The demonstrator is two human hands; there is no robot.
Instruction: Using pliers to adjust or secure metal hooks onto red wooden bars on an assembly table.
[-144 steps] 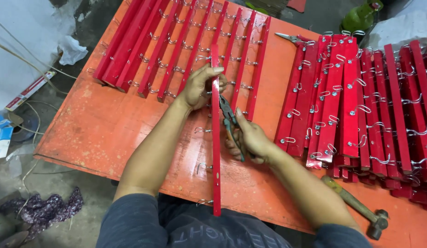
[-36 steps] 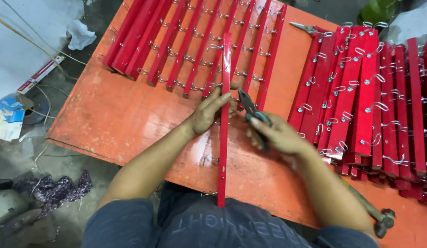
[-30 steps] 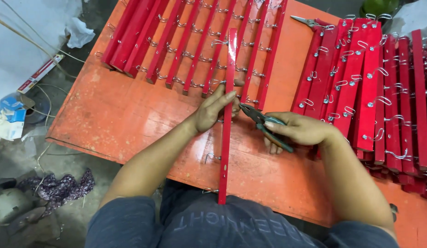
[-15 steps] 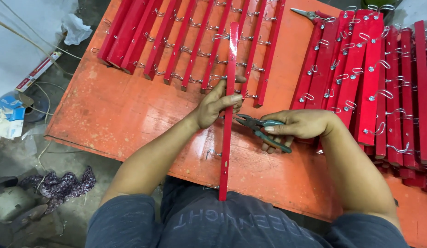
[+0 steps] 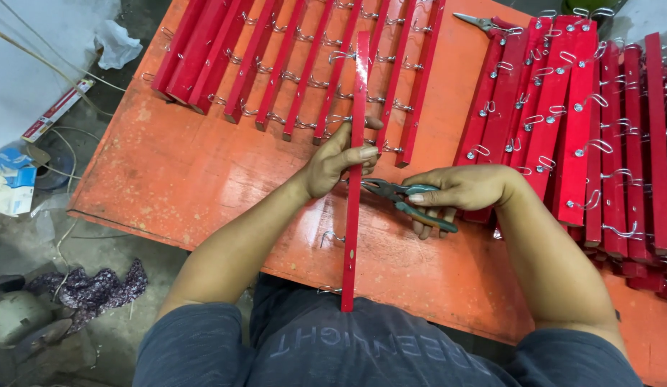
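The left hand point(image 5: 338, 159) grips a long red wooden strip point(image 5: 354, 172) about midway along its length, thumb across the top face and fingers curled around the far edge, holding it lengthwise on the orange table point(image 5: 204, 168). The strip runs from the person's lap, where its near end overhangs the table edge, away toward the row of finished strips. Small metal hooks point(image 5: 330, 237) stick out of its left side at intervals.

The right hand point(image 5: 462, 192) is clenched around the handles of a pair of pliers point(image 5: 405, 201) with blue-green grips, just to the right of the strip. The pliers' nose points left and meets the strip beside the left thumb; whether it is pinching a hook cannot be told.

Beyond the strip, a row of red hooked strips point(image 5: 290, 64) lies side by side across the far left part of the table. To the right of the strip, a larger stack of red hooked strips point(image 5: 584, 129) is piled in overlapping layers. A second pair of pliers point(image 5: 477, 21) rests at the far edge of the table, right of the strip's far end. Left of the table, on the floor, lie a dark patterned rag point(image 5: 93, 287) and a crumpled white cloth point(image 5: 118, 44).
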